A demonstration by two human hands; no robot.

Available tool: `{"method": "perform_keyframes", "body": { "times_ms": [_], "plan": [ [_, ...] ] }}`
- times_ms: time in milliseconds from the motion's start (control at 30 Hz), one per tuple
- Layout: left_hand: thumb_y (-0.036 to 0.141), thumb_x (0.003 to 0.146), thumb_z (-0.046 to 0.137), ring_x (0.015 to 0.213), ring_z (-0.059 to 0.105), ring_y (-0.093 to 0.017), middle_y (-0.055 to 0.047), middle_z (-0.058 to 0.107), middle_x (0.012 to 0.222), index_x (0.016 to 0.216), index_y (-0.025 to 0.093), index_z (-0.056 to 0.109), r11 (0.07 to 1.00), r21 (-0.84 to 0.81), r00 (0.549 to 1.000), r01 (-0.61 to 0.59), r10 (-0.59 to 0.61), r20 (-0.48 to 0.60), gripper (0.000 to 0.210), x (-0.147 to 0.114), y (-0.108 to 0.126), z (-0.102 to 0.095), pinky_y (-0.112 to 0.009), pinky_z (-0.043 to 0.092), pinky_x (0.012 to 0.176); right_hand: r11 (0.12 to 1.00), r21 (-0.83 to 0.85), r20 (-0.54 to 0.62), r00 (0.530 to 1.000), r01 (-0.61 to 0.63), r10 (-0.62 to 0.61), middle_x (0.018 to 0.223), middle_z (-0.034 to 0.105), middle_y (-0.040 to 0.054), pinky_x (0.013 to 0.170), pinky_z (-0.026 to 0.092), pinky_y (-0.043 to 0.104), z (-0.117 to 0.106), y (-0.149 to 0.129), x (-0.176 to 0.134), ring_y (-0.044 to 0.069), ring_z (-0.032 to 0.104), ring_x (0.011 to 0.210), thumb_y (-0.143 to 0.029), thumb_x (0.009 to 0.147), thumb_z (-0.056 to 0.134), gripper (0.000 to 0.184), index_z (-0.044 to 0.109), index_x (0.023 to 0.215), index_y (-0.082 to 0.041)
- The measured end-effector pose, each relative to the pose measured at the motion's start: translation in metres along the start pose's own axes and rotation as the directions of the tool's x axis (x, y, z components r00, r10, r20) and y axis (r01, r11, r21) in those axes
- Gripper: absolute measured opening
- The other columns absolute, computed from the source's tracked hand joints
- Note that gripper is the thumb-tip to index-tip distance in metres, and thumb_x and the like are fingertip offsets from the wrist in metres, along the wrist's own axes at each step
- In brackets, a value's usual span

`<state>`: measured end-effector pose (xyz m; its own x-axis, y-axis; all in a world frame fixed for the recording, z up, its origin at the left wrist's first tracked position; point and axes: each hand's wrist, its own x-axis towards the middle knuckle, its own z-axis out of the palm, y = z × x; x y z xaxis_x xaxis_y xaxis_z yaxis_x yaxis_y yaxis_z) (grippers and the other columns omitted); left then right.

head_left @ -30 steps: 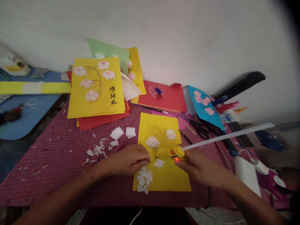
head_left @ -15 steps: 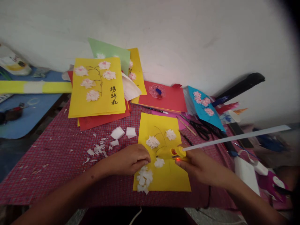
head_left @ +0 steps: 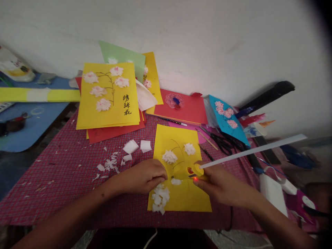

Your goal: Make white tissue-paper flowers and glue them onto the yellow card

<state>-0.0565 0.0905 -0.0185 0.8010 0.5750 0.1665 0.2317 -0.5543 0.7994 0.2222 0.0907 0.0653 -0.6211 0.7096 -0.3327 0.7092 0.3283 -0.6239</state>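
- Your left hand (head_left: 145, 177), fingers curled together, presses the yellow sheet (head_left: 181, 197) on the counter (head_left: 64, 180).
- Four white paper flowers (head_left: 169, 156) sit on it; loose scraps (head_left: 111, 163) remain.
- Your right hand (head_left: 223, 185) has its fingers clamped on the yellow glue gun (head_left: 196, 171).

Craft corner — paper-flower cards (head_left: 107, 95), scissors (head_left: 224, 142), checked tablecloth (head_left: 59, 173).

Head camera; looks down, close
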Motion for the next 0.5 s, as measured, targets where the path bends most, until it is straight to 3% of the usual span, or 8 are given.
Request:
{"method": "perform_keyframes", "body": {
  "times_ms": [500],
  "plan": [
    [0.021, 0.1, 0.044, 0.089, 0.062, -0.019, -0.008, 0.069, 0.092, 0.096, 0.017, 0.064, 1.0, -0.011, 1.0, 0.006, -0.006, 0.013, 0.021, 0.0008, 0.0016, -0.0018, -0.03, 0.046, 0.083, 0.999, -0.034, 0.021, 1.0, 0.004, -0.004, 0.097, 0.069, 0.0054, 0.079, 0.05, 0.033, 0.0024, 0.0031, 0.0004, 0.022, 0.063, 0.087, -0.023, 0.096, 0.052, 0.012, 0.063, 0.1, -0.021]
  ]
}}
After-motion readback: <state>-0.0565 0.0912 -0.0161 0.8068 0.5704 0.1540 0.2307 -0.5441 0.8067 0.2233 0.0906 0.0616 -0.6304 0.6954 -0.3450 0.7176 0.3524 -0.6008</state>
